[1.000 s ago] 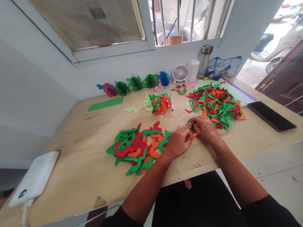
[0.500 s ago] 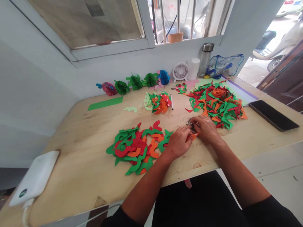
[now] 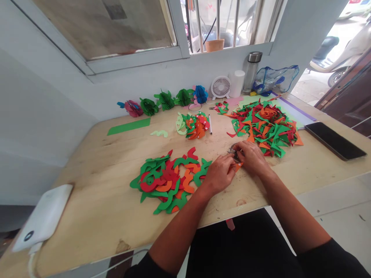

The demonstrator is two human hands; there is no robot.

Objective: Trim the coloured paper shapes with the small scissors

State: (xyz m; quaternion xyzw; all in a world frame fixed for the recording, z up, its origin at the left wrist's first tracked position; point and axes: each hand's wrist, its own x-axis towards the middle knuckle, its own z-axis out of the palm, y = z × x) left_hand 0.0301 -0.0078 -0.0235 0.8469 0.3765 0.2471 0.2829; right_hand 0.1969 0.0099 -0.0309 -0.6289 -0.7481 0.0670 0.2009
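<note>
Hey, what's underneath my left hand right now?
Part of an orange paper piece shows beside your left hand's fingertips, above the wooden tabletop. Whatever else lies beneath your palm is covered.

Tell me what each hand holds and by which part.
The left hand appears to pinch orange paper near its edge, one tip jutting out. The right hand seems to grip a metallic thing; exactly where is hidden.
</note>
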